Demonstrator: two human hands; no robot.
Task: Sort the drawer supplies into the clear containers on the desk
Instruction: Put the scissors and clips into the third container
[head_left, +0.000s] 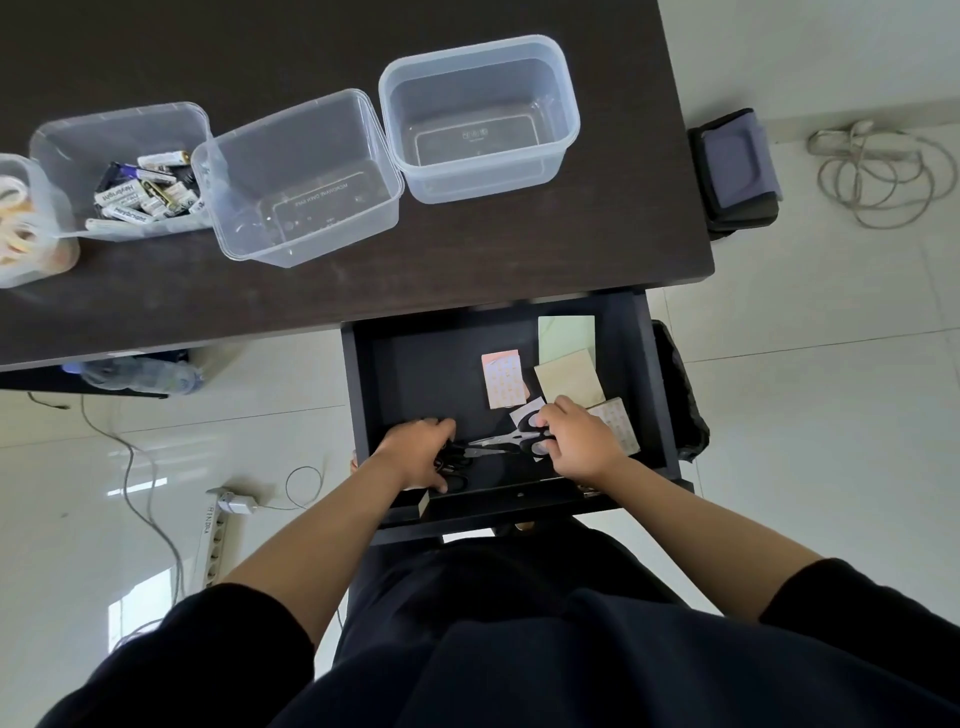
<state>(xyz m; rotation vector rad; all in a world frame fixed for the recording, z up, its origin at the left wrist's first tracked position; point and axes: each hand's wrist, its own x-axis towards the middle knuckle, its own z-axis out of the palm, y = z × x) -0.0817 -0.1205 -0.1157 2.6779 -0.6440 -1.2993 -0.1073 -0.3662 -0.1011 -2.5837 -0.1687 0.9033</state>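
Note:
The open dark drawer (415, 364) holds sticky-note pads, pink (503, 378), tan (569, 382) and green (566, 338), plus black-handled scissors. My left hand (418, 457) is closed over one pair of black scissors (452, 470) at the drawer's front left. My right hand (576, 441) grips the handles of a second pair of scissors (506, 440), whose blades point left. On the desk stand two empty clear containers (301, 176) (480, 117), a container of batteries (140, 192) and one with tape rolls (23, 223).
The dark desk (467, 260) ends at the right by a black bag (737, 171). A coiled cable (883, 176) lies on the tiled floor. A power strip and cables (218, 519) run at lower left. A plastic bottle (140, 371) lies under the desk.

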